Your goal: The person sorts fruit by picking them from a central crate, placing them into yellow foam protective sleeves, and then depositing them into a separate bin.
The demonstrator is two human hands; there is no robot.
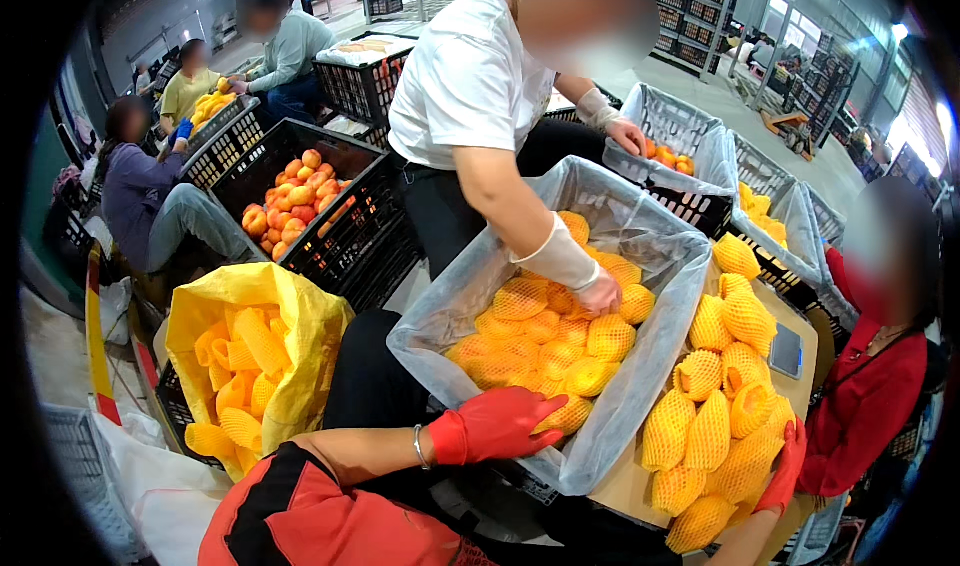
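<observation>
Red-gloved left fingers (541, 405) touching yellow-netted fruit (568, 418)

I have the lined crate (424, 338) at the centre of my monitor, with wrapped fruit (545, 336) inside; the left hand (498, 426) crosses its near-left edge. Right of this crate, a cardboard surface (628, 481) bears a wrapped-fruit pile (705, 431); the right hand (788, 466) is at the pile's near right side, and a device (787, 351) lies near the surface's right edge. Left of the crate, a sack (318, 338) contains foam nets (262, 346). Behind the sack, an open crate (350, 238) holds loose fruit (300, 198).
</observation>
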